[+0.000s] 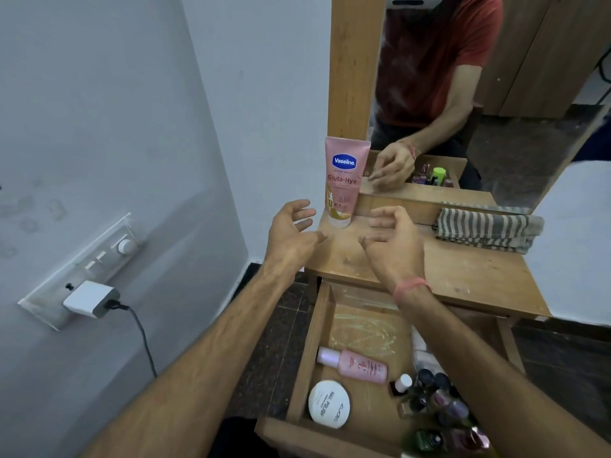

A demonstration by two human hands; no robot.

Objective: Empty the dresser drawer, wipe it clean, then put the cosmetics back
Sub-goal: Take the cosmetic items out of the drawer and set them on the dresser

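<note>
I am hovering both hands, left (pixel 291 226) and right (pixel 391 239), each grip open and empty, beside the lotion tube (pixel 344 181) standing on the table (pixel 463 276); it looks light, squeezable, best pinched mid-body.

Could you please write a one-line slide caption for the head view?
Both empty hands hover beside upright Vaseline tube; open drawer still holds cosmetics.

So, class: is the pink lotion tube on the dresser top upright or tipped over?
Upright. The lotion tube stands on its cap on the dresser top, label readable, touched by neither hand.
</note>
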